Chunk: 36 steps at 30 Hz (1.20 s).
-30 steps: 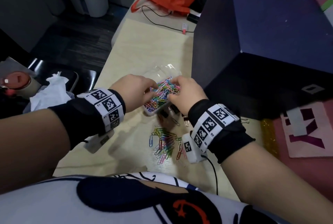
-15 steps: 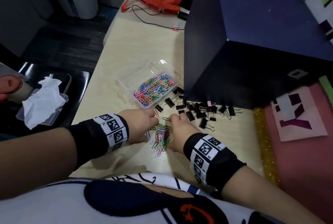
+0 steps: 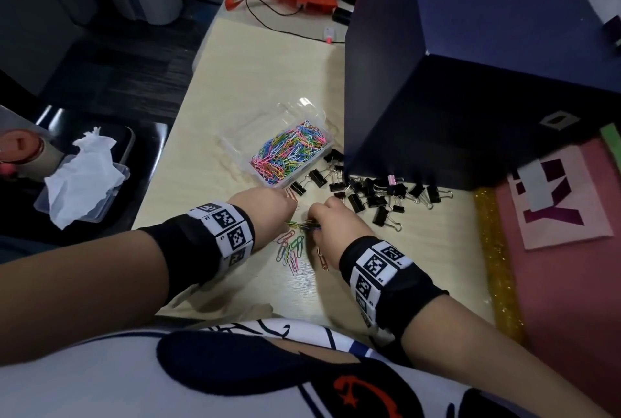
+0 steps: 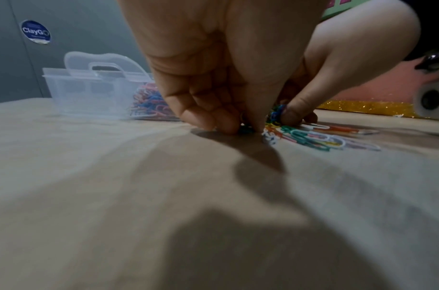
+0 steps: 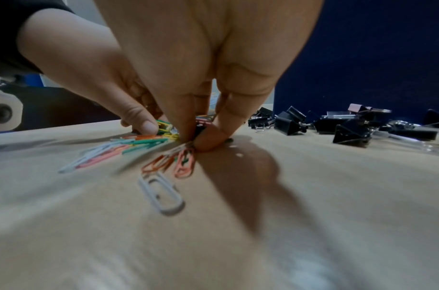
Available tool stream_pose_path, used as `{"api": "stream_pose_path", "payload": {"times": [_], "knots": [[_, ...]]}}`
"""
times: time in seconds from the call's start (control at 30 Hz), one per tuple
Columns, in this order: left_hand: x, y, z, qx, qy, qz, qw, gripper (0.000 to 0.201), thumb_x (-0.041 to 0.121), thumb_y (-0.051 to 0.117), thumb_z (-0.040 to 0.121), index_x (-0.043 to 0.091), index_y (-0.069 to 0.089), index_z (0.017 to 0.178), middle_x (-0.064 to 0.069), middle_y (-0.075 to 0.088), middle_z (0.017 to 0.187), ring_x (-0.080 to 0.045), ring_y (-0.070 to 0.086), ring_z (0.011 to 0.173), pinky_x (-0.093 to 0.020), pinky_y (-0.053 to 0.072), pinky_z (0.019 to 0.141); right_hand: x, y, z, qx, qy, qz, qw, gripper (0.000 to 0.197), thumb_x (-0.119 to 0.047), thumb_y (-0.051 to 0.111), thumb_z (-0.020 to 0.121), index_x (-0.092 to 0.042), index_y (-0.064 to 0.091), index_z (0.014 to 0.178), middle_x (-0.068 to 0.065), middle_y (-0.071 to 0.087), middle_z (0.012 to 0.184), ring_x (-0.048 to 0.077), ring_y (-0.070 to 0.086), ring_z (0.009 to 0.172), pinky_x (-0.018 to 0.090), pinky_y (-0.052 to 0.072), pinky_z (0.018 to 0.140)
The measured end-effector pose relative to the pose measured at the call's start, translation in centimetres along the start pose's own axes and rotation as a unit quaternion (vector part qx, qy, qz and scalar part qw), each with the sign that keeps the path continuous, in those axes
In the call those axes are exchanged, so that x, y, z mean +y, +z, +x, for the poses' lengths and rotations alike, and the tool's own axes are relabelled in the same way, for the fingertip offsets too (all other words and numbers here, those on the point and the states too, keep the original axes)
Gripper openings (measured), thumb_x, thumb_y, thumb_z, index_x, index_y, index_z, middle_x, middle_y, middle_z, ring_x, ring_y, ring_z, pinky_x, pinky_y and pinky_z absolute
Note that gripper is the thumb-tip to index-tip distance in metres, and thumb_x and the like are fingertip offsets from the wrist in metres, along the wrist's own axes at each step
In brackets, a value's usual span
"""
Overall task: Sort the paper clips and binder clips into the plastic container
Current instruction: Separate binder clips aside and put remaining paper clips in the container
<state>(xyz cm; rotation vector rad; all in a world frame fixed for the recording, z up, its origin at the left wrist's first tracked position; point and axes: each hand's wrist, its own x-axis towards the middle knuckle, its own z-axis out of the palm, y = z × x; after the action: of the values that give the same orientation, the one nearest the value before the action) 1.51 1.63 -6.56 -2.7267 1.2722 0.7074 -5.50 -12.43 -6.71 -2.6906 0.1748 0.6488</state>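
Since a second ago, both hands have left the container for the surface [image 3: 235, 88]. Left hand [image 3: 265, 207] and right hand [image 3: 336, 226]: each grip pinched on loose paper clips [image 3: 291, 251]. Beyond: black binder clips [image 3: 366, 194], scattered. Farthest: clear plastic container [image 3: 232, 145], one compartment holding coloured clips.

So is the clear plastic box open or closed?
Open: the plastic box has no lid over the paper clips heaped inside; its clear lid lies flipped back.
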Motion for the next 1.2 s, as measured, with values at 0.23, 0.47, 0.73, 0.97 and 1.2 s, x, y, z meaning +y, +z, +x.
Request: {"api": "stream_pose_path", "payload": {"times": [0.23,0.47,0.73,0.97,1.2], "knots": [[-1.1,-1.0,-0.3,0.046,-0.003,-0.066,0.997,0.018,0.034,0.055,0.092,0.018,0.060,0.098,-0.002,0.060,0.104,-0.022,0.056,0.099,-0.033,0.044,0.083,0.3,-2.1,1.0,-0.022,0.005,-0.042,0.999,0.032,-0.014,0.051,0.093,-0.018,0.058,0.124,0.008,0.051,0.121,0.028,0.051,0.113,0.032,0.043,0.093],[-4.5,-4.5,-0.1,0.154,-0.045,-0.137,0.977,0.019,0.035,0.063,0.087,0.019,0.068,0.096,0.001,0.067,0.090,-0.021,0.062,0.088,-0.025,0.039,0.071,-1.7,-6.3,3.2,0.076,0.006,0.032,0.997,0.024,-0.023,0.060,0.091,-0.018,0.064,0.113,0.007,0.060,0.115,0.026,0.058,0.104,0.028,0.045,0.089],[-6.5,-5.4,0.9,0.187,-0.066,-0.151,0.969,0.028,0.038,0.057,0.091,0.023,0.067,0.113,-0.002,0.062,0.107,-0.022,0.061,0.098,-0.031,0.044,0.084,-2.8,-7.2,4.4,0.087,0.001,0.014,0.996,0.025,-0.026,0.054,0.092,-0.021,0.059,0.116,0.005,0.055,0.120,0.026,0.056,0.109,0.032,0.046,0.091],[-4.6,-3.5,-0.8,0.082,-0.004,-0.087,0.993,0.021,0.039,0.049,0.092,0.028,0.065,0.100,0.005,0.064,0.099,-0.020,0.060,0.095,-0.030,0.047,0.077,-1.6,-2.4,3.5,-0.100,-0.017,-0.092,0.991,0.050,-0.015,0.040,0.095,-0.030,0.039,0.142,0.010,0.052,0.125,0.033,0.055,0.113,0.038,0.048,0.095],[-2.8,-1.9,-1.3,-0.032,0.040,-0.006,0.999,0.039,0.047,0.052,0.089,0.029,0.055,0.123,0.004,0.056,0.119,-0.020,0.056,0.108,-0.031,0.048,0.085,0.0,-2.3,1.8,-0.094,-0.034,-0.086,0.991,0.038,-0.021,0.040,0.097,-0.037,0.060,0.125,0.004,0.053,0.120,0.026,0.053,0.112,0.031,0.044,0.094]]}}
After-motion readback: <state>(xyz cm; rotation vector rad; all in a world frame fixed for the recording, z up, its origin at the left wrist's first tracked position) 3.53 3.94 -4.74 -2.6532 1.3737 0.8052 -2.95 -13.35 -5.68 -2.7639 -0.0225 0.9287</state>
